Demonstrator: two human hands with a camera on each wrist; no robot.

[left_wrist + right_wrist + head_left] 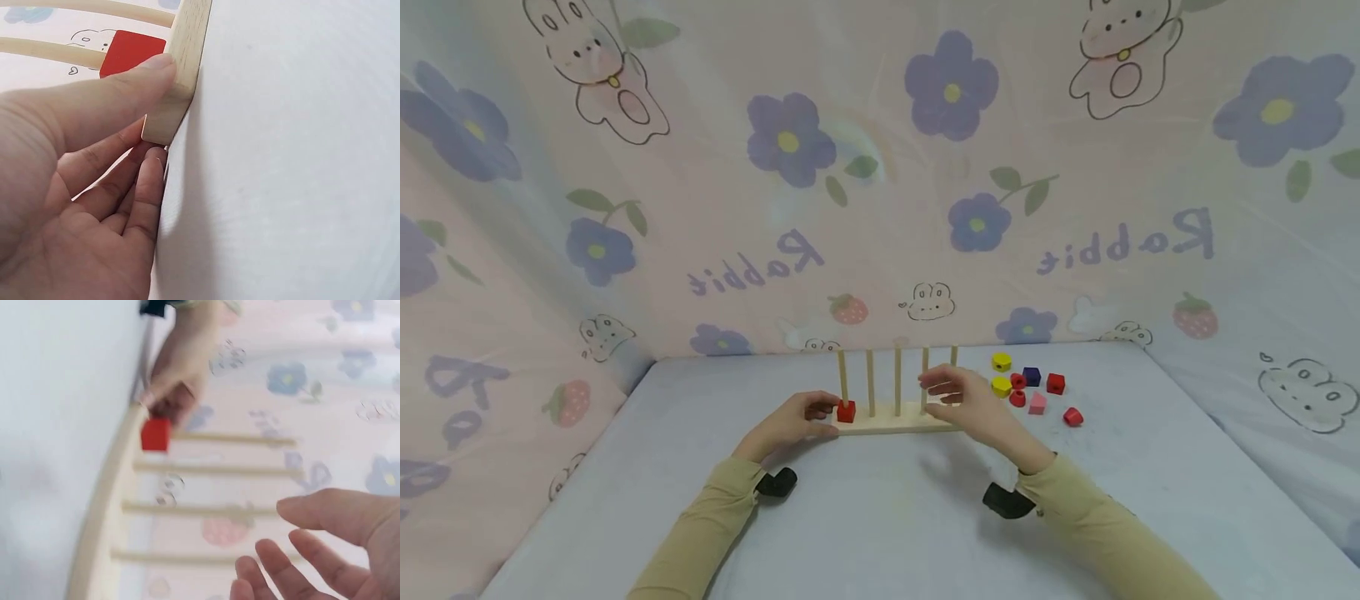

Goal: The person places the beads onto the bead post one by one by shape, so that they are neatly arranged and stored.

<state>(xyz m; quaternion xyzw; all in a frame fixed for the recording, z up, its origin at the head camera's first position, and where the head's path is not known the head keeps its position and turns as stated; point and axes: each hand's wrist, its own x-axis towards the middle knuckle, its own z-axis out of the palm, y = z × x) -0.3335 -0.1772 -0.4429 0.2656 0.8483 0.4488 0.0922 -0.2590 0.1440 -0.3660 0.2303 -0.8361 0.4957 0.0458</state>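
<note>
A wooden peg stand (880, 427) with several upright pegs stands on the table. One red cube (846, 412) is threaded on its leftmost peg and sits down at the base. At that end my left hand (792, 423) holds the stand. In the left wrist view the thumb (134, 94) lies along the near side beside the red cube, and the other fingers curl at the end of the base. My right hand (966, 404) is raised at the right-hand pegs, thumb and fingers apart, with nothing between them.
Right of the stand lie loose beads: yellow ones (1002, 362), a dark blue one (1032, 377), a pink one (1037, 404) and several red ones (1056, 383). Patterned cloth (880, 192) hangs behind the white table (880, 517).
</note>
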